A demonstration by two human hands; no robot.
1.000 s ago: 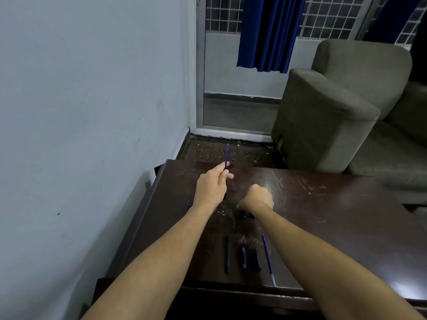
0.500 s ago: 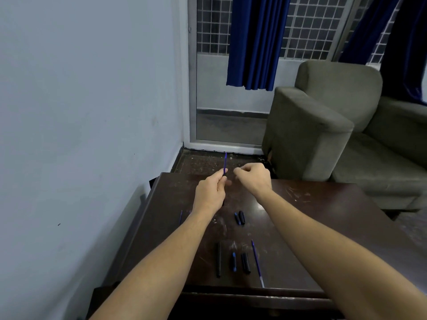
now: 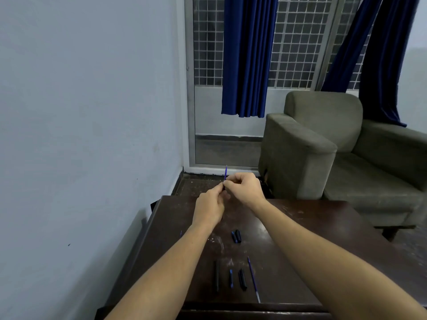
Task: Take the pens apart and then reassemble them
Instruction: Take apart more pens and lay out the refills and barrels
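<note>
My left hand (image 3: 209,205) pinches a thin blue refill (image 3: 225,173) that points upward above the far edge of the dark wooden table (image 3: 300,239). My right hand (image 3: 245,188) is closed right beside it, fingertips meeting the left hand's at the refill's lower end; what it holds is hidden. On the table lie two short black pieces (image 3: 236,236) side by side. Nearer me rest a long black barrel (image 3: 217,276), a small blue-tipped piece (image 3: 231,278), a black cap (image 3: 242,279) and a second blue refill (image 3: 253,279).
A pale wall runs along the table's left side. A grey-green armchair (image 3: 323,146) stands beyond the table's far right corner. Blue curtains (image 3: 247,56) hang over a grilled window. Another small blue piece (image 3: 181,233) peeks out beside my left forearm.
My right hand rose from the table near the two short black pieces and came up against my left hand at the refill. The camera tilted upward.
</note>
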